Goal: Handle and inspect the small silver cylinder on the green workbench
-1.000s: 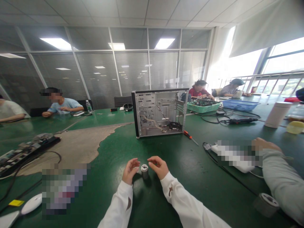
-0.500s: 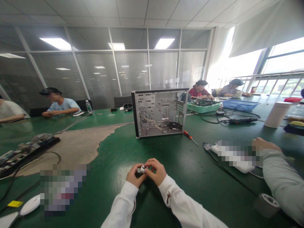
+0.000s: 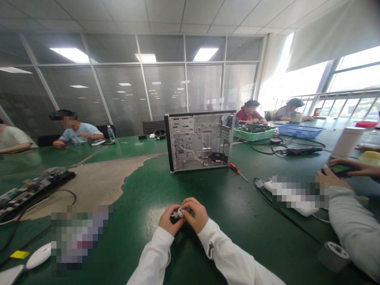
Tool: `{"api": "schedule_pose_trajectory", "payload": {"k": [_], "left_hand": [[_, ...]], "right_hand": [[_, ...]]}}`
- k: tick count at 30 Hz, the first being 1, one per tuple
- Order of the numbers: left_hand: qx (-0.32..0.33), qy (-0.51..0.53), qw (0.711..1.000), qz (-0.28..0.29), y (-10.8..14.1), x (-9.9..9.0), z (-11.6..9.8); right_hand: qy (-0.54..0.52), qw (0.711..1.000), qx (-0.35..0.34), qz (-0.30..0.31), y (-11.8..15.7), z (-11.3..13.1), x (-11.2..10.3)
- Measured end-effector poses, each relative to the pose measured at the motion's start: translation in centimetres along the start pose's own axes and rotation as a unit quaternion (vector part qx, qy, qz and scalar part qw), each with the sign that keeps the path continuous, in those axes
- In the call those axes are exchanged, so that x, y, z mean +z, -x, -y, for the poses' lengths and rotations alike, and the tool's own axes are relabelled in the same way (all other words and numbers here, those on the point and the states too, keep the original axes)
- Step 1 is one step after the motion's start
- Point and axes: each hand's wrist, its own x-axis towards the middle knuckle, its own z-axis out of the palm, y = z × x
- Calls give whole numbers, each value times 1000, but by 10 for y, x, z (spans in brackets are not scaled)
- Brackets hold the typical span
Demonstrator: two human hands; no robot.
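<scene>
Both hands, left hand (image 3: pixel 170 220) and right hand (image 3: pixel 196 213), were closed by their fingertips around the small metal cylinder (image 3: pixel 179 212), which sat between them over the green desk (image 3: pixel 142 190), in front of the open computer case (image 3: pixel 202 142), and I could read no writing on it.

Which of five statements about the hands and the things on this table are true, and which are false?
1. The left hand and the right hand both touch a small round part. True.
2. The screwdriver lies to the right of the computer case. True.
3. The near side of the case is closed. False: it is open, and cables show inside.
4. The green basket is empty. False: it holds several parts.
5. The blue basket is right of the green one. True.
</scene>
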Motion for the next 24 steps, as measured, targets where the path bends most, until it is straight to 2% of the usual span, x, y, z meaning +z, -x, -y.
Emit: {"api": "schedule_pose_trajectory", "payload": {"k": [5, 9, 16, 24], "left_hand": [[-18, -3, 1000, 5, 0, -1, 0], [-51, 16, 999, -12, 0, -1, 1], [-71, 10, 997, -39, -2, -5, 6], [-76, 9, 995, -66, -5, -7, 17]], "right_hand": [[10, 999, -30, -32, -3, 0, -4], [46, 997, -7, -62, -8, -21, -13], [187, 979, 78, 11, -9, -70, -29], [180, 979, 94, 27, -3, -80, -24]]}}
